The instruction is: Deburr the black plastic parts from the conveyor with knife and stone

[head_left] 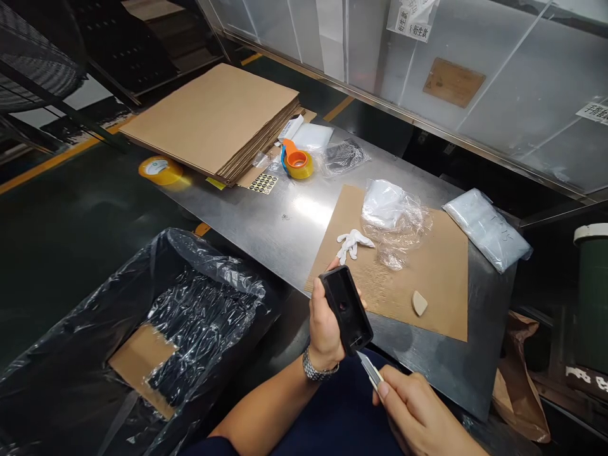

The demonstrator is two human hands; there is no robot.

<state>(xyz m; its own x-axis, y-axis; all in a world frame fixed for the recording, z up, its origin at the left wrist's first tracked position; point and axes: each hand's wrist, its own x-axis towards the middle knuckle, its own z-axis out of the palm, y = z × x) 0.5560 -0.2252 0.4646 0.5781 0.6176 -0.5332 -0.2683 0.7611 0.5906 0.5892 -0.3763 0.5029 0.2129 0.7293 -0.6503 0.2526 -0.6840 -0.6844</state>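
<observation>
My left hand (325,326) is closed around a black rectangular plastic case (346,307), its hollow side turned up toward me. In my right hand (413,402) is a utility knife (369,370), its blade pointing up at the lower end of the case. The blade tip is at or very near the case's rim; I cannot tell whether it touches. Just beyond the case, a white glove (354,244) lies on a cardboard sheet (441,272). A small beige wedge-shaped piece (418,303) rests on the same sheet, to the right.
Clear plastic bags (394,215) lie on the cardboard. A packed bag (489,228) sits at the metal table's (266,234) right edge. Farther back are stacked cardboard (213,120), a tape dispenser (297,161) and a tape roll (160,171). A plastic-lined bin (209,316) stands left.
</observation>
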